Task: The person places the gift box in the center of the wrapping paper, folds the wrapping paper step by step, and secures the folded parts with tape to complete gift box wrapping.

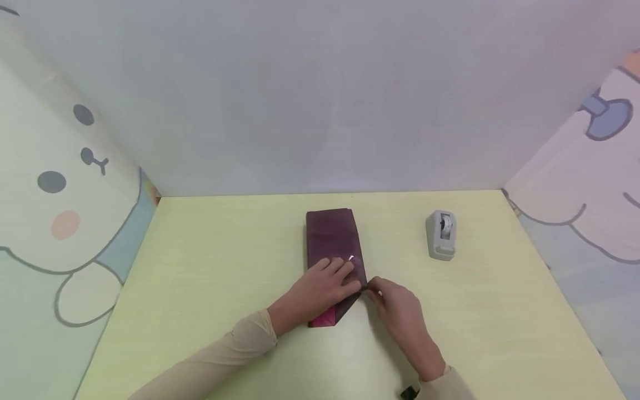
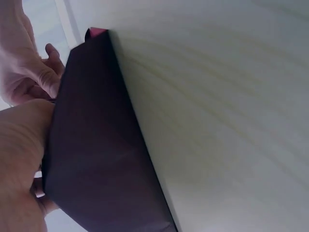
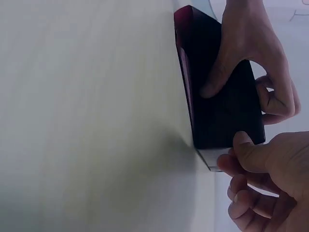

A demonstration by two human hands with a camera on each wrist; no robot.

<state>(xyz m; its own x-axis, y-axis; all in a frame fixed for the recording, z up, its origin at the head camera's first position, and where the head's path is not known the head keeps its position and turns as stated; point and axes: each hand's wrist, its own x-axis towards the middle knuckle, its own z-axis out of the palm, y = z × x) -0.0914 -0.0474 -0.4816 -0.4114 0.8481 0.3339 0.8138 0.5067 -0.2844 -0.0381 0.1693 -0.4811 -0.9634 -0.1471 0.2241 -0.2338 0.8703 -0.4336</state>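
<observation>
A dark maroon paper-wrapped box (image 1: 330, 233) lies lengthwise on the table, with a magenta patch (image 1: 325, 316) of paper at its near end. My left hand (image 1: 322, 286) rests across the top and presses on it. In the right wrist view the left thumb (image 3: 216, 79) lies along the dark paper while the other fingers bend over the upper side. At the box's right edge, my right hand (image 1: 400, 311) pinches the wrapping paper (image 3: 227, 116) by its corner between thumb and index finger. The right hand's other fingers curl loosely below. A small shiny spot shows beside the left fingertips.
A grey tape dispenser (image 1: 441, 236) with a roll of tape stands on the pale yellow table (image 1: 225, 239), right of the box. A plain grey wall (image 1: 330, 100) rises behind the table. Side panels with cartoon drawings flank it. A small black object (image 1: 409, 393) shows by the right sleeve.
</observation>
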